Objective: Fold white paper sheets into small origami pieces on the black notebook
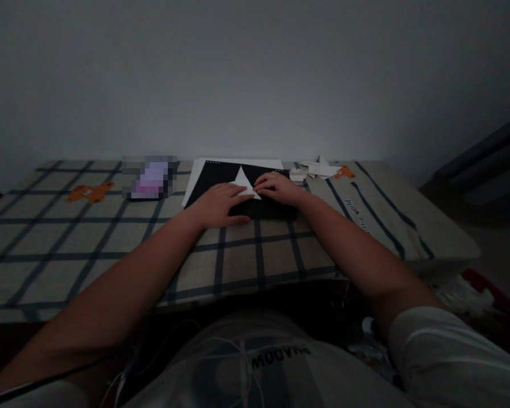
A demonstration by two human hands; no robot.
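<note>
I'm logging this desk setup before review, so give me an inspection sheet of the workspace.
Surface: checked cloth with an orange animal print over a low table.
Job's things: white folded paper triangle on a black board, which lies on a white sheet.
Clutter: folded paper scraps at the far edge; a blurred pink item to the left.
Hands: left hand and right hand press flat on the triangle, fingers extended.
Cables: thin white cords across the lap.
Surroundings: plain wall; dim light.

head-worn view, facing forward-down, table (280,260) near
</note>
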